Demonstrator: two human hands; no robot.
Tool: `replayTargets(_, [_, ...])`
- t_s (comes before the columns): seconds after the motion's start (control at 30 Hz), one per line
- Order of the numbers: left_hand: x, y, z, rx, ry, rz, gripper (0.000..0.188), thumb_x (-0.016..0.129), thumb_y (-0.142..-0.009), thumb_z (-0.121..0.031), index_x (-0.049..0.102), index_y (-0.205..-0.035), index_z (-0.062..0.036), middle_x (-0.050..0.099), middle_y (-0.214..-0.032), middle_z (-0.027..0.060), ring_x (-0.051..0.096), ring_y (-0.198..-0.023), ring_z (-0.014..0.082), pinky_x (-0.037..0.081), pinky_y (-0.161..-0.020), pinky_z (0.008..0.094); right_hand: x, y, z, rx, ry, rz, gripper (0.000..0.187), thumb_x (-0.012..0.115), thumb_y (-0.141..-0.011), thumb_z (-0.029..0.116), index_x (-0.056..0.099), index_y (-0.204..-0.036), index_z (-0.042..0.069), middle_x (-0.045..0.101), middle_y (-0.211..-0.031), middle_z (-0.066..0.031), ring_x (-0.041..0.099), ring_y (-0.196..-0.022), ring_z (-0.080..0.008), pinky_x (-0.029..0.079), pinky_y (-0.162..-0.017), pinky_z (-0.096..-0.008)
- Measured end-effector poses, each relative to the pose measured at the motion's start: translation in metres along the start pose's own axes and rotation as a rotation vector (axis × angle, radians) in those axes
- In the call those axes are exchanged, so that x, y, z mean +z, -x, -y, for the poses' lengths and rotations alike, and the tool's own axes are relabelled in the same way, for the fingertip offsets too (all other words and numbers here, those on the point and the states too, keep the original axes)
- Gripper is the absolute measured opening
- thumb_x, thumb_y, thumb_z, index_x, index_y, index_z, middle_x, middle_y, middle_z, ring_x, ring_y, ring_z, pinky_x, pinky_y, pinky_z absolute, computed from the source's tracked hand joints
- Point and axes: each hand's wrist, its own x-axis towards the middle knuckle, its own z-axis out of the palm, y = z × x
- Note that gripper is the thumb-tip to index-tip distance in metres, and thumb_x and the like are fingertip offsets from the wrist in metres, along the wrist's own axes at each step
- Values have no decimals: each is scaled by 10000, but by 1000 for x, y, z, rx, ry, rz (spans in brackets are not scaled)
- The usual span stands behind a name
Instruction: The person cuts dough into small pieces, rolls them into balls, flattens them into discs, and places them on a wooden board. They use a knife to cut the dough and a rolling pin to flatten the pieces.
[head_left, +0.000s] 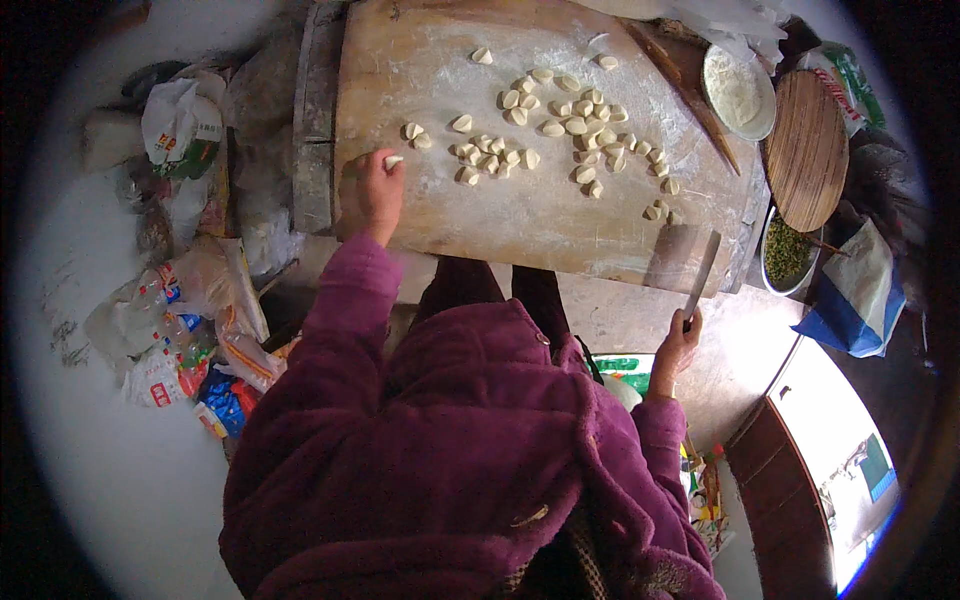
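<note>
My left hand [379, 195] is closed at the left edge of a floured wooden board [400, 70], with a small pale piece of dough [394, 161] pinched in its fingertips. More cut dough pieces [577, 126] lie scattered over the middle and right of the board. A small pair sits just beyond my left hand. My right hand [677, 350] is wrapped around the handle of a kitchen knife [705, 268]. Its blade points away from me, over the board's near right corner and apart from the dough.
On the right stand a bowl of flour [733, 88], a round brown slatted mat [806, 150] and a bowl of chopped green filling [787, 250]. A long tapered wooden stick [690, 95] lies on the board. Plastic bags [180, 125] crowd the left side; a blue-and-white bag [862, 285] hangs right.
</note>
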Motion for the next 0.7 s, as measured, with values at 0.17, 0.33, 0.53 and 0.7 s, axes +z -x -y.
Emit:
replayTargets(0.17, [-11, 35, 1, 267, -320, -48, 313, 738, -739, -158, 668, -1043, -178, 636, -931, 69, 589, -923, 285, 485, -729, 432, 21, -39, 8, -90, 8, -56, 466, 632, -900, 209, 529, -1351, 267, 583, -1128, -113, 596, -1018, -297, 458, -849, -426])
replayTargets(0.33, [-1, 52, -16, 238, -421, 46, 288, 721, -792, -153, 635, -1067, -144, 597, -1071, 103, 585, -963, 315, 501, -765, 449, 50, -51, 13, -152, -71, -36, 536, 633, -882, 150, 495, -1381, 288, 551, -1141, -124, 592, -1019, -298, 462, -858, -413])
replayTargets(0.53, [8, 47, -32, 230, -146, 208, 317, 734, -791, -201, 636, -1088, -152, 609, -1051, 83, 596, -951, 306, 500, -761, 420, 55, -46, 28, -175, 110, 2, 607, 629, -851, 121, 453, -1412, 271, 522, -1118, -154, 566, -1039, -334, 458, -864, -450])
replayTargets(0.7, [18, 44, -30, 269, 121, 208, 360, 682, -820, -97, 576, -1164, -102, 598, -1038, 150, 591, -963, 351, 493, -796, 439, 51, -37, 45, -218, 332, 29, 586, 642, -829, 156, 485, -1389, 220, 525, -1107, -167, 551, -1022, -348, 452, -866, -464])
